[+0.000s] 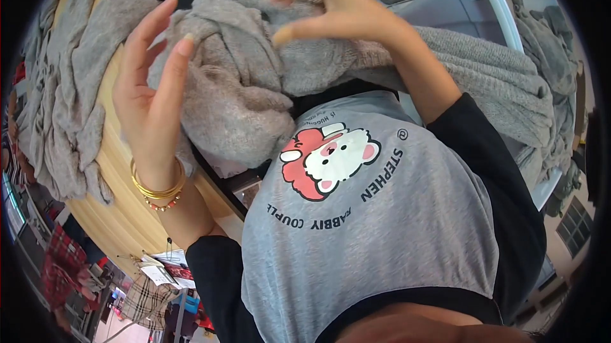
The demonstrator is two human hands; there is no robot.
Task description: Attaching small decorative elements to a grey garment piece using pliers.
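While the soft, fuzzy beige knitted garment (235, 82) lies bunched on the light wooden table (121, 215), the left hand (149, 98) and right hand (340, 15) hover spread over it, gripping nothing; it looks light, limp, best gathered by its folds.

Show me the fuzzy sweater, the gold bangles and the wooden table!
Sweater (235, 98), head view, on the bunched knit between the hands.
Bangles (158, 188), head view, on the gold bands at the left wrist.
Table (124, 215), head view, on a bare part of the wooden top.
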